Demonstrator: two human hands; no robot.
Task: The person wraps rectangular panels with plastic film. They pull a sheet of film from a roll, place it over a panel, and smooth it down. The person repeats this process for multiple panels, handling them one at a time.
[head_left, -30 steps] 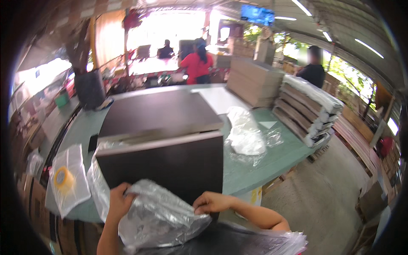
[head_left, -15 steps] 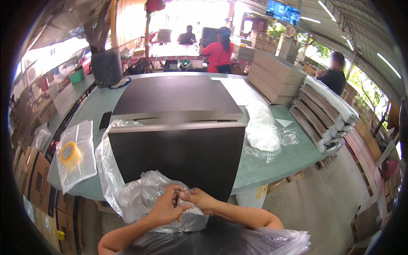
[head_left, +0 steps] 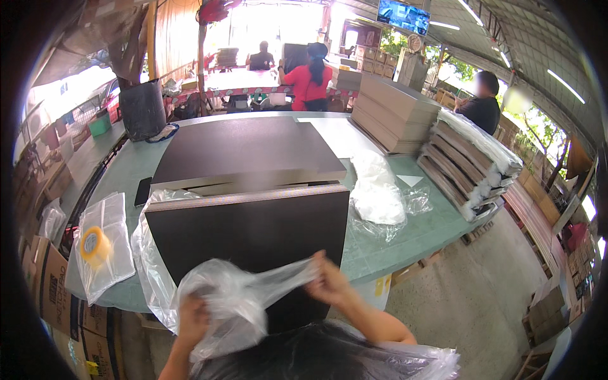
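Observation:
Clear plastic bag film (head_left: 237, 304) is bunched low in front of me and pulled out to the right. My right hand (head_left: 328, 284) pinches the stretched end in closed fingers. At the bunched side, my left hand (head_left: 192, 318) grips the film, its fingers partly blurred and covered by plastic. Directly beyond both hands, a thick stack of black boards (head_left: 253, 231) leans upright against the table edge, with more film (head_left: 152, 259) along its left side. Behind it, another pile of black boards (head_left: 247, 149) lies flat on the green table (head_left: 380, 253).
On the left, a roll of yellowish tape (head_left: 95, 247) rests on flat clear bags (head_left: 117, 272) near a dark phone-like object (head_left: 144, 192). To the right are crumpled plastic (head_left: 377, 190), grey-brown boards (head_left: 392, 117) and a plastic-wrapped stack (head_left: 468, 164). People work farther back.
My hands, close together before, have moved apart. The right has drawn the film out to the right, and the left has gone left and down. The view has shifted slightly.

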